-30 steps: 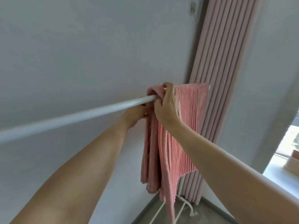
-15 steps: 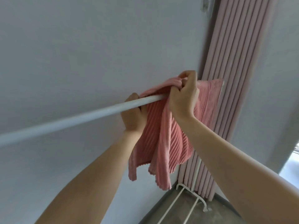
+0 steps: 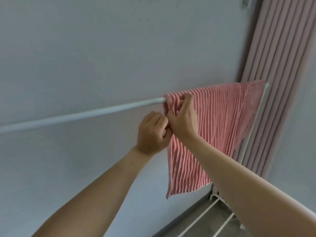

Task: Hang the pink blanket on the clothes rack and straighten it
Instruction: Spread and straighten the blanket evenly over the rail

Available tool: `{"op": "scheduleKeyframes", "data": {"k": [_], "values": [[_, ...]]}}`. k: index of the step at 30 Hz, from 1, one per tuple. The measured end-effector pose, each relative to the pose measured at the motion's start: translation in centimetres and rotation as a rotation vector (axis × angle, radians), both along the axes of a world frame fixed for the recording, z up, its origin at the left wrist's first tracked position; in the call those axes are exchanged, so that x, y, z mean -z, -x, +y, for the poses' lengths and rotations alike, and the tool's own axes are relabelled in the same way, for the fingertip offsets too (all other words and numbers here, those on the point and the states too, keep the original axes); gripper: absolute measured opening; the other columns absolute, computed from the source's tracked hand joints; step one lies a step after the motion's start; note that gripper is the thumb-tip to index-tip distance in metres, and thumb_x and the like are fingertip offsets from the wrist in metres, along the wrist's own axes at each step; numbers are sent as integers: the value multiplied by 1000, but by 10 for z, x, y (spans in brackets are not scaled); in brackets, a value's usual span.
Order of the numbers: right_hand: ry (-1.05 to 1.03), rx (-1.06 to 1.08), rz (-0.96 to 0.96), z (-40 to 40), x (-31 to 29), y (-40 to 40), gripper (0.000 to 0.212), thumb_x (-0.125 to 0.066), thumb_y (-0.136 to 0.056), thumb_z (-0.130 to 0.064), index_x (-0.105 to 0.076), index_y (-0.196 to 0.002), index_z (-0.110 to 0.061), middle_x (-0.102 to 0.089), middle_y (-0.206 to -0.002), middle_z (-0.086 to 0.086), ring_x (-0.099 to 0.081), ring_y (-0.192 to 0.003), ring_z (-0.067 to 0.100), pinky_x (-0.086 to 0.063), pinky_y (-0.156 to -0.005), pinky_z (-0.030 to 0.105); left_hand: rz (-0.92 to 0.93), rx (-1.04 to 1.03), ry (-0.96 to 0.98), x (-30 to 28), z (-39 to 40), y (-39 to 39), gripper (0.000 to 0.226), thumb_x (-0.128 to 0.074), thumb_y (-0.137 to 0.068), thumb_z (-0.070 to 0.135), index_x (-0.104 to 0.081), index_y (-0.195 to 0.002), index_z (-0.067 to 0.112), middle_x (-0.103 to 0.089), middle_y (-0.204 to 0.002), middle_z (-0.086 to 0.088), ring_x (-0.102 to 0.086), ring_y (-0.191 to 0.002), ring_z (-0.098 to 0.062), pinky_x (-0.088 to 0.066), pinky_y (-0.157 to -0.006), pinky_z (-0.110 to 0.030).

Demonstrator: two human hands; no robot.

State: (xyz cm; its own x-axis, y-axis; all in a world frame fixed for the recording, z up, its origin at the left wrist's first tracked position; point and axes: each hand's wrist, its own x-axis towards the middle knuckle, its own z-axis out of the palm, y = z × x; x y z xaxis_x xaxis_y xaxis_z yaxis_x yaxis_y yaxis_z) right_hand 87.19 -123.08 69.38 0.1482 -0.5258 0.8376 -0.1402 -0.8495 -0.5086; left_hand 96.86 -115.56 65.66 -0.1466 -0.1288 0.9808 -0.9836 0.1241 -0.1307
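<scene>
I'm looking up at the pink blanket (image 3: pixel 220 127) and it's spread wide along the white rail (image 3: pixel 82 115) of the clothes rack now, reaching from the middle of the bar out to the upright post (image 3: pixel 251 134) at the far end. Half a second ago it was still a bunched wad near that post, so it has opened out flat and hangs with its ribs running down. My left hand (image 3: pixel 152 134) has dropped below the rail; its fingers are curled shut on the blanket's near edge. My right hand (image 3: pixel 183 117) sits touching it, just under the bar, fingers pinching that same near edge at the top corner. Earlier the right hand was up on top of the bar. The blanket's lower hem slants, longer on the near side. Behind it hangs a pink curtain (image 3: pixel 280 65) against the grey wall (image 3: pixel 102 48).
</scene>
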Motion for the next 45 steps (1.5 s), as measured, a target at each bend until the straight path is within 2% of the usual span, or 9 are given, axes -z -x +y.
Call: {"op": "scheduleKeyframes", "data": {"k": [4, 9, 13, 22, 29, 32, 36, 40, 45], "values": [[-227, 105, 48, -3, -7, 5, 39, -61, -90, -41, -39, -105, -13, -47, -84, 1, -37, -57, 7, -28, -55, 33, -88, -198, -122, -74, 14, 21, 26, -54, -71, -2, -66, -93, 4, -62, -93, -13, -56, -88, -34, -43, -76, -40], [-307, 86, 281, 4, -16, -3, 54, -65, -84, -47, -38, -116, -13, -56, -107, 8, -57, -88, 27, -47, -68, 40, 142, -483, -980, -147, 16, 5, 59, -63, -88, 32, -43, -142, 19, -56, -128, -11, -59, -107, -34, -52, -86, -42], [-358, 272, 457, 6, -30, -5, 38, -54, -96, -38, -50, -117, -6, -64, -112, 15, -62, -100, 35, -41, -69, 35, 515, -307, -1393, -146, 7, -21, 80, -64, -90, 40, -15, -153, 39, -54, -128, -12, -73, -90, -35, -61, -81, -49], [-381, 394, 453, 10, -44, -14, 34, -46, -98, -32, -58, -118, -7, -70, -102, 11, -67, -93, 34, -39, -65, 30, 615, 8, -1369, -141, -1, -35, 84, -65, -91, 20, -15, -154, 44, -46, -140, -22, -75, -83, -37, -63, -70, -52], [-192, 170, -41, 47, -76, -25, 25, -42, -95, -11, -64, -86, -21, -69, -79, -13, -64, -76, 6, -49, -68, 25, 658, 252, -1261, -146, 8, -36, 56, -65, -91, 17, -45, -143, 25, -60, -125, 2, -69, -91, -30, -63, -63, -49], [-62, 97, 32, 64, -66, -28, 23, -46, -95, -11, -65, -99, -23, -72, -97, -9, -66, -89, 11, -50, -76, 26, 620, 126, -1183, -147, 10, -38, 29, -56, -92, 20, -63, -118, 9, -72, -100, -13, -74, -71, -27, -59, -53, -32], [-137, 264, 162, 67, -38, -29, 20, -50, -88, -9, -51, -108, -10, -68, -96, 7, -64, -85, 29, -49, -67, 39, 649, -4, -904, -150, 20, -41, 21, -61, -89, 19, -71, -99, 4, -73, -101, -15, -70, -94, -31, -55, -76, -33], [-288, 338, 357, 83, -31, -39, 23, -53, -89, -17, -54, -110, -9, -68, -100, 11, -64, -90, 36, -41, -66, 34, 468, -61, -1020, -160, 57, -47, 24, -48, -95, 10, -59, -74, 9, -64, -85, -12, -65, -92, -35, -40, -68, -32], [-254, 422, 102, 125, -51, -50, 12, -45, -92, -12, -53, -102, -10, -57, -83, 1, -52, -73, 24, -34, -61, 32, 308, -152, -1154, -167, 104, -86, 23, -51, -97, 24, -60, -80, 13, -69, -98, -13, -59, -81, -27, -40, -69, -31]]}}
